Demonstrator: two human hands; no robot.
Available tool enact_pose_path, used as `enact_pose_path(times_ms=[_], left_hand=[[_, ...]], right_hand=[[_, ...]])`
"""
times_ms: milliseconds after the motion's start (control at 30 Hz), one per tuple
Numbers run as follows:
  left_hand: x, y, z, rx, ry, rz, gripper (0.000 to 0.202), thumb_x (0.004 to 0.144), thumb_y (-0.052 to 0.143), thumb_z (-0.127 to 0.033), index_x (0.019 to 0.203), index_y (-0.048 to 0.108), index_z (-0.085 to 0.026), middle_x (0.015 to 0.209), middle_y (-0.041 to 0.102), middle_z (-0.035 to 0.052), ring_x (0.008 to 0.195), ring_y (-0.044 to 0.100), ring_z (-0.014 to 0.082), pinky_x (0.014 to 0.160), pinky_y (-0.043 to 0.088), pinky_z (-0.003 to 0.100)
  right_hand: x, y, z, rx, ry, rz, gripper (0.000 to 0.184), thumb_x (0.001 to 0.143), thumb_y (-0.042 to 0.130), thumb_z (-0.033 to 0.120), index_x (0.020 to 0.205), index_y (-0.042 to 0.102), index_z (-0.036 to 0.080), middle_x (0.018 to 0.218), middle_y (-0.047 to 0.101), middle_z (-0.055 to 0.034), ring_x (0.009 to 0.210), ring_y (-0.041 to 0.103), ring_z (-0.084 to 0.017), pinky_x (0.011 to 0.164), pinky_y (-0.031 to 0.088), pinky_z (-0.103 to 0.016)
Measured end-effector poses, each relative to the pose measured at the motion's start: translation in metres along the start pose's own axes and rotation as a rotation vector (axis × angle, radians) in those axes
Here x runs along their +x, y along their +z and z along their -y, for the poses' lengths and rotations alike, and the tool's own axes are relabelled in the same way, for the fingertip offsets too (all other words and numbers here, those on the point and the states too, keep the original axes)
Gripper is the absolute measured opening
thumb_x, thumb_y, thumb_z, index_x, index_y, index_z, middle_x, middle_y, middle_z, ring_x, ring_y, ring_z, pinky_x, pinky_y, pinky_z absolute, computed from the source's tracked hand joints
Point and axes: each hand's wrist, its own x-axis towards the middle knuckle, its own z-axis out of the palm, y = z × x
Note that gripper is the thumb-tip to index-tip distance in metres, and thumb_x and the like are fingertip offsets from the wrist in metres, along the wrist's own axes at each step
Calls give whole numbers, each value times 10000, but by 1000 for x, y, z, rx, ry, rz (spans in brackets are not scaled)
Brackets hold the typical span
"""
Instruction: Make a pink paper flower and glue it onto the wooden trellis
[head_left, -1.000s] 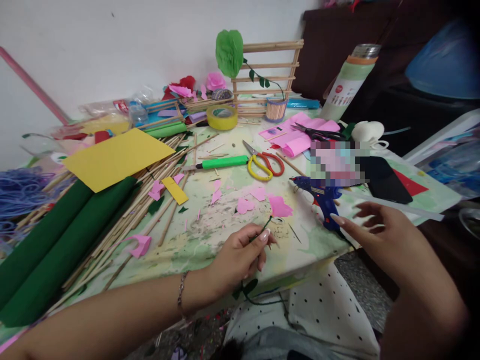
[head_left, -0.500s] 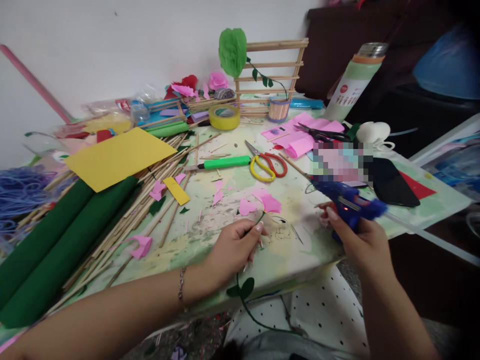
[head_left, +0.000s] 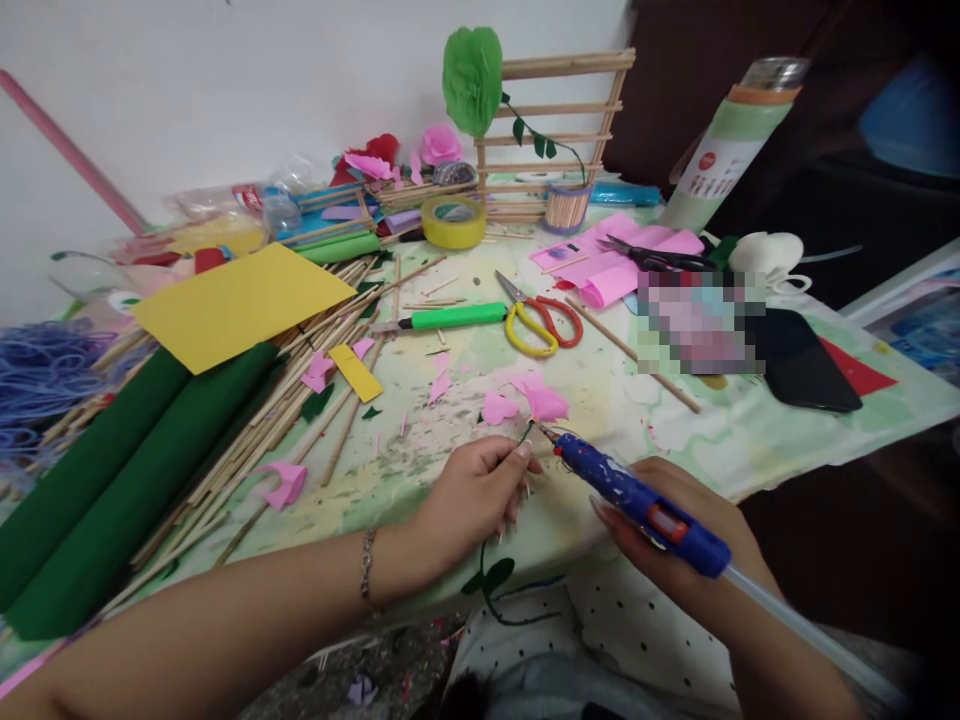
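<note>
My left hand [head_left: 480,490] pinches the green stem of a pink paper flower [head_left: 546,398] near the table's front edge. Below the hand, the stem [head_left: 491,600] hangs past the edge with dark green leaves on it. Closed around a blue hot glue gun [head_left: 630,495] is my right hand [head_left: 675,530]; a clear glue stick [head_left: 810,625] runs out of the gun's back end. The gun's nozzle is at the stem just under the pink petals; whether it touches cannot be made out. A loose pink petal [head_left: 498,407] lies left of the flower.
Scissors [head_left: 540,325] and a green-handled cutter [head_left: 454,317] lie mid-table. Thin wooden sticks [head_left: 247,450], dark green paper rolls [head_left: 142,480] and a yellow sheet [head_left: 240,305] cover the left. A stick frame [head_left: 555,110] stands behind; a phone [head_left: 806,360] and bottle [head_left: 735,145] are at right.
My right hand has brought the glue gun leftward from beside the phone to the stem below the petals. My left hand keeps its pinch on the stem. The view has shifted slightly.
</note>
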Motion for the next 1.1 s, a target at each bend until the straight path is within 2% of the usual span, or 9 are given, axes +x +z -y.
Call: enact_pose_path(times_ms=[167,400,633,1100], left_hand=[[0,0,0,-17,11,18,332,871,538,-459,765,595,-150,510,468,-60,350,412,49,297,320,145],[0,1,-1,-25,-5,20,313,877,537,-432,749,591,-151,493,467,-56,347,418,56,302,322,154],[1,0,0,-29,-5,22,336,865,549,-465,749,587,-151,500,470,-56,349,424,54,302,322,154],[0,1,-4,-70,-8,32,271,896,505,-349,747,595,-142,527,491,-48,351,431,48,307,320,147]], right_hand=[[3,5,5,-56,56,-47,181,849,609,346,733,524,238,679,538,9,610,535,-149,572,423,-267],[4,10,7,-131,71,-119,260,816,619,335,638,456,239,596,460,38,524,466,-121,508,377,-242],[3,11,6,-161,86,-134,284,810,625,352,622,444,241,575,451,40,495,455,-118,494,371,-242],[2,12,2,-178,98,-129,282,814,620,359,623,452,240,587,453,38,513,481,-124,503,381,-246]])
